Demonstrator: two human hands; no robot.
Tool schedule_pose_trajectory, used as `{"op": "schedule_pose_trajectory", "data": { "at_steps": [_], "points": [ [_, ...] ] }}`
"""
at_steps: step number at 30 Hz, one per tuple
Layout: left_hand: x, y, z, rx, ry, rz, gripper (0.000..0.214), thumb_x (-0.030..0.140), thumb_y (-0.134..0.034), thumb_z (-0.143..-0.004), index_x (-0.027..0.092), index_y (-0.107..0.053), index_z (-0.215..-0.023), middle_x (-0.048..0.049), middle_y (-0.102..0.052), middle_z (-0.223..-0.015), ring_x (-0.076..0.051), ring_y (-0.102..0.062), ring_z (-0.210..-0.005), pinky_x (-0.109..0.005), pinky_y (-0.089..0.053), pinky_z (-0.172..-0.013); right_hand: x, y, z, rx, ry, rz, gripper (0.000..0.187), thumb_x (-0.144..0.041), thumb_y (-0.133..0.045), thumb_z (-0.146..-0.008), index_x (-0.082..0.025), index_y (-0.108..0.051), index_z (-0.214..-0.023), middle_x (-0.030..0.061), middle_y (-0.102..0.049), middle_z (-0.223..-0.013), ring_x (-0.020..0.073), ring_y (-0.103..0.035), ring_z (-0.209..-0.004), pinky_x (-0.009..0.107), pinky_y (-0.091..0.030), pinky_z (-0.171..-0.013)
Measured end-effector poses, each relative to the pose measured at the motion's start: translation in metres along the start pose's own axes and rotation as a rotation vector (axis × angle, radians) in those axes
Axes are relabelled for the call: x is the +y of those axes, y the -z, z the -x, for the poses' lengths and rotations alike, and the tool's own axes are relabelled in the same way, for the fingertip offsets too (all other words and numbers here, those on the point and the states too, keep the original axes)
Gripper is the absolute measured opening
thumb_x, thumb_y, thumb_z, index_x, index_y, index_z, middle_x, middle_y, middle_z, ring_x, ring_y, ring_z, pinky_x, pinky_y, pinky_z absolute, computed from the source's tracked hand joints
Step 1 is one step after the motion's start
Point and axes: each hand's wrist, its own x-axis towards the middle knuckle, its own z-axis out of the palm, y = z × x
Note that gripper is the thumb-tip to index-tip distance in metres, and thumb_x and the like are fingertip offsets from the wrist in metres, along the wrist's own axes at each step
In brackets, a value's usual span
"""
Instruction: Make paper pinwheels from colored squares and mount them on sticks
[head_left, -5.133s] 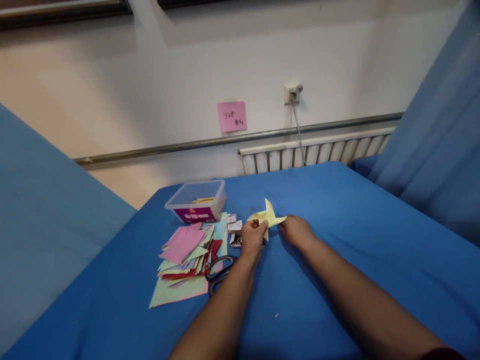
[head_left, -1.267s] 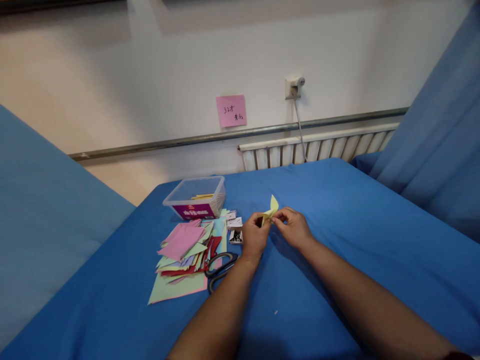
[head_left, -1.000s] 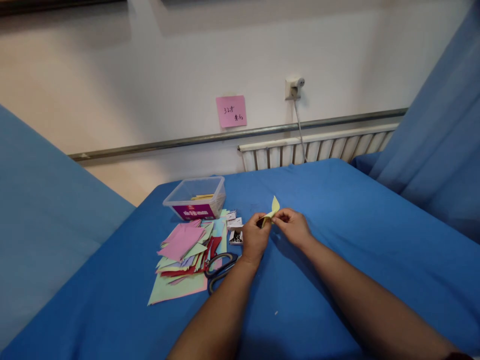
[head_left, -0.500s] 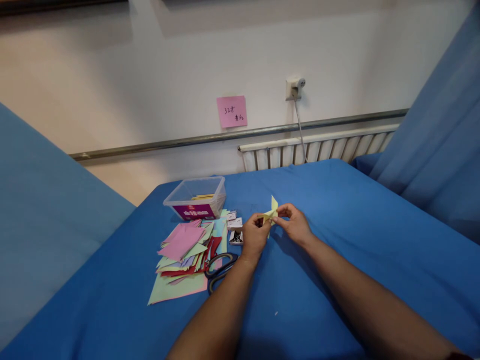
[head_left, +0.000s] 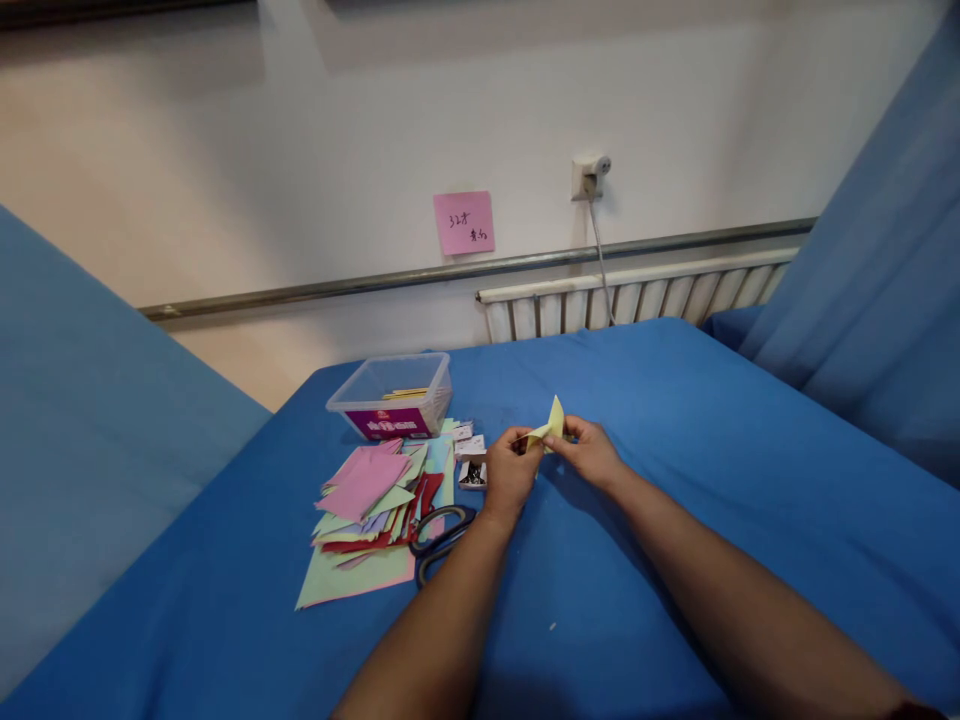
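Note:
Between my two hands, above the blue cloth, is a piece of pale yellow paper (head_left: 554, 421) with a pointed flap sticking up. My left hand (head_left: 513, 470) pinches its left side, and my right hand (head_left: 590, 451) grips the right side between thumb and fingers. Part of the paper is hidden behind the fingers. Left of my left hand lies a small open white box (head_left: 472, 474) with dark bits in it. A pair of scissors (head_left: 442, 530) with dark handles is partly covered by my left forearm.
A pile of coloured paper pieces (head_left: 367, 485) lies on the left of the blue-covered table (head_left: 675, 430). Behind it stands a clear plastic bin (head_left: 352, 400) with a purple label. The wall behind carries a pink note (head_left: 464, 223), a socket (head_left: 586, 180) and a radiator (head_left: 637, 295).
The yellow paper's upright flap has tipped to the right and shows broader. My right hand's fingers have curled in closer around the paper; the left hand has hardly moved.

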Motion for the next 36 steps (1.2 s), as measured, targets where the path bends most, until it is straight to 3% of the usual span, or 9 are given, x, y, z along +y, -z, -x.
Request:
{"op": "schedule_pose_trajectory", "data": {
  "at_steps": [36],
  "points": [
    [0.006, -0.001, 0.002, -0.019, 0.039, -0.072, 0.016, 0.028, -0.068, -0.062, 0.014, -0.065, -0.069, 0.0020, -0.060, -0.060, -0.010, -0.048, -0.053, -0.021, -0.036, -0.051, 0.010, -0.003, -0.002, 0.049, -0.068, -0.077, 0.020, -0.034, -0.068, -0.070, -0.017, -0.068, -0.082, 0.0039, -0.067, -0.076, 0.0175, -0.059, -0.070, 0.031, -0.046, -0.071]
  ]
}}
